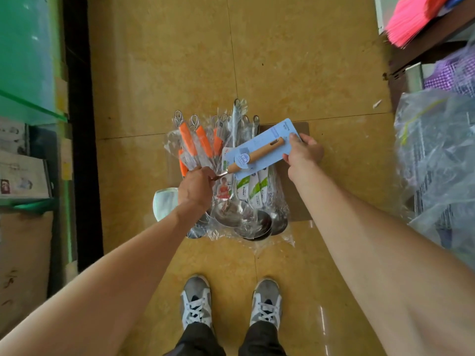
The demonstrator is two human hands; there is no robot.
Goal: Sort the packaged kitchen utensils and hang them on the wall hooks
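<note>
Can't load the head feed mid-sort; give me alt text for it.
Both hands hold a wooden-handled utensil on a blue card: the left hand grips its metal neck, the right hand pinches the card's far edge. Below lie plastic-wrapped steel ladles and orange-handled utensils, cardboard under the ladles.

light: bright, even; shadows faint. glare: streaks on plastic wrap (257, 242) and ladle bowls (231, 214). edges: wide-angle bowing, slightly soft corners.

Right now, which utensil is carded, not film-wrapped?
The wood-handled one on the blue card, held between left grip and right grip; the orange-handled ones and ladles lie in clear film.
</note>
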